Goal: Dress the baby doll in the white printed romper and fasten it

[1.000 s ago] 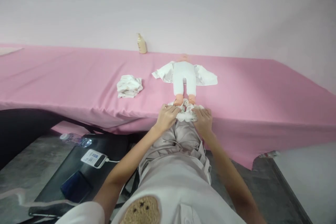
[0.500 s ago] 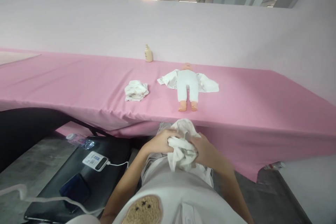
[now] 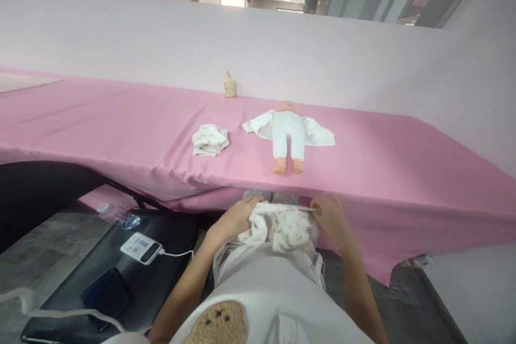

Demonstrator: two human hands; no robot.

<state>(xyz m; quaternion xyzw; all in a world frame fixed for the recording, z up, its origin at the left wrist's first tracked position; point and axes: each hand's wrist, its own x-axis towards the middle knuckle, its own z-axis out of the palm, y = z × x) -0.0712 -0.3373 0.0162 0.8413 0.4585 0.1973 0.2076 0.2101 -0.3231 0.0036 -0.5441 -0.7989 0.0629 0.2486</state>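
My left hand (image 3: 233, 219) and my right hand (image 3: 328, 215) both grip a small white printed garment (image 3: 282, 224), stretched between them over my lap, just below the edge of the pink table (image 3: 121, 134). On the table ahead lies a baby doll (image 3: 287, 131) in a white suit, feet toward me, on an opened white garment (image 3: 318, 131). A crumpled white cloth (image 3: 209, 140) sits to the doll's left.
A small beige bottle (image 3: 229, 86) stands at the table's far edge by the pale wall. Down at my left, a black seat (image 3: 100, 274) holds a dark phone (image 3: 105, 294), a white power bank (image 3: 141, 247) with a cable, and a plastic bottle (image 3: 121, 215) beyond.
The hands lifted the small garment off the table edge by the doll's feet, bunched it over the lap, and now spread it apart between them.
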